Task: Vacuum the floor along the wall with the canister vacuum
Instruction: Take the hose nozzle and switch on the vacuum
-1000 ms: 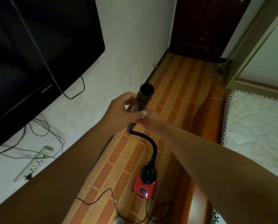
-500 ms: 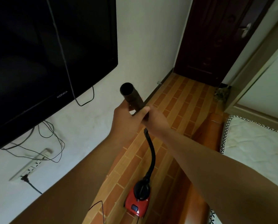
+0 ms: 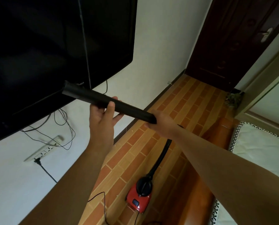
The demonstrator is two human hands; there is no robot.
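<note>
We judge the vacuuming not yet begun: our left grip (image 3: 101,117) curls round the black wand (image 3: 132,109), raised well above the floor (image 3: 192,98). Our right grip (image 3: 161,125) meets the wand's near end, fingers hidden, so we cannot tell its hold. Below both grips, the red canister vacuum (image 3: 139,200) sits near the wall (image 3: 13,184).

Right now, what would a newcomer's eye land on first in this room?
The long black plastic vacuum tube stands out first, held slanting across the middle by the left hand and the right hand, its far end in front of the big black flat-screen television on the white wall. At bottom centre, the small red canister vacuum sits on the orange brick-patterned floor, its black hose rising towards the right arm.
</note>
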